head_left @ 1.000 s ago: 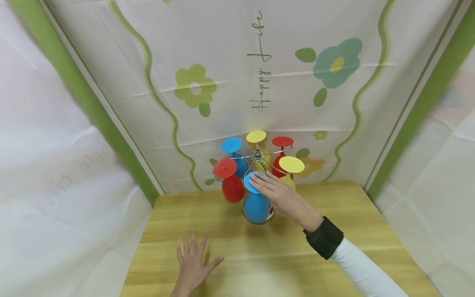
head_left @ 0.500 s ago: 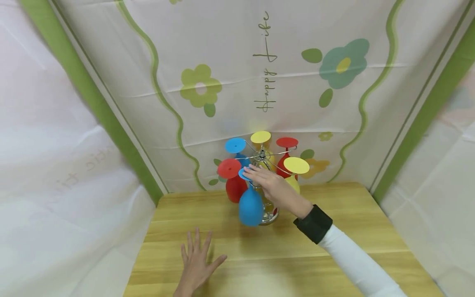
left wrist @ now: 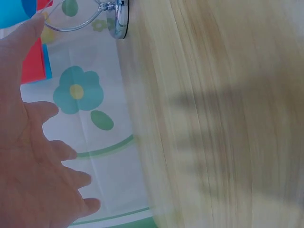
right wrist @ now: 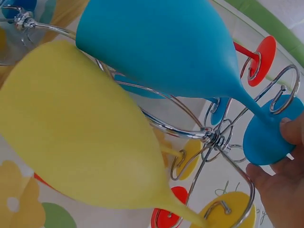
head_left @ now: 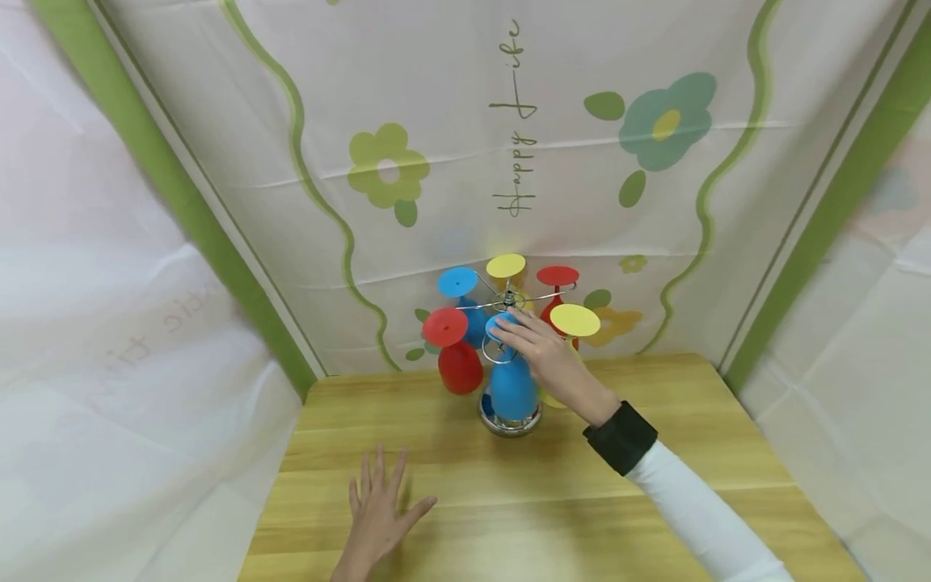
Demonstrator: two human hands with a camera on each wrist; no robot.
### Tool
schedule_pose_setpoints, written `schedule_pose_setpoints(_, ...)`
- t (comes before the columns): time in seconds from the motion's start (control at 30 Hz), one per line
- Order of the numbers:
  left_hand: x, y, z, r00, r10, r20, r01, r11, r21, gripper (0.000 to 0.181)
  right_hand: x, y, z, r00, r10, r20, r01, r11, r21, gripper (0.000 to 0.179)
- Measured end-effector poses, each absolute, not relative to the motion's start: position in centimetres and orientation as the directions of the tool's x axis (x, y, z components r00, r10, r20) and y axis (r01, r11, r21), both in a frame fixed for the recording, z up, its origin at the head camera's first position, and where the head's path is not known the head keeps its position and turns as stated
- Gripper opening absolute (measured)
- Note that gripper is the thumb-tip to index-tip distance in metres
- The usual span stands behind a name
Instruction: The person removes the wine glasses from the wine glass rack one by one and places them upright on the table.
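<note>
My right hand [head_left: 558, 365] pinches the round foot of an upside-down blue wine glass [head_left: 513, 390] at the front of a chrome glass rack [head_left: 509, 300]. In the right wrist view, the thumb lies on the blue foot [right wrist: 266, 142], whose edge a wire hook [right wrist: 290, 76] overlaps. Whether the stem sits inside that hook, I cannot tell. A yellow wine glass [right wrist: 80, 128] hangs close beside it. Other upside-down glasses on the rack include a red one [head_left: 460, 368] and another blue one [head_left: 458, 282]. My left hand [head_left: 377, 521] is spread above the table, holding nothing.
The rack's round chrome base [head_left: 509, 431] stands near the back of the wooden table [head_left: 465, 517]. Close behind it rises a white flower-printed cloth [head_left: 436, 234]; cloth walls with green bands [head_left: 182, 210] flank both sides.
The blue glass in my right hand swings out to the left of the rack's base, then comes back right and inward, leaving the front ring visible. My left hand stays nearly still.
</note>
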State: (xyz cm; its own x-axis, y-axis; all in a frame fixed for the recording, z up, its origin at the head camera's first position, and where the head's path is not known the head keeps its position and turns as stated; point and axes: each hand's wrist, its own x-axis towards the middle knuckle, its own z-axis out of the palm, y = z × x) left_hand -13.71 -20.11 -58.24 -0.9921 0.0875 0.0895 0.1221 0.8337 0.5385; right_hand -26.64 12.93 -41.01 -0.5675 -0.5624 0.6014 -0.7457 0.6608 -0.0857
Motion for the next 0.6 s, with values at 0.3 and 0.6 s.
schedule_pose_setpoints(0.3,-13.7,-20.3,-58.1,-0.980,0.123,0.156,0.184,0.856,0.483,0.084,-23.7,15.8,-42.9,-0.474,-0.604,0.640,-0.777,0.629,0.018,0.074)
schedule_pose_setpoints(0.6,-13.6,-20.4,-58.0,-0.959,0.137,0.247,0.238,0.865,0.442,0.074,-20.8,18.2,-46.0,-0.406,-0.592,0.696,-0.784,0.617,0.067,0.077)
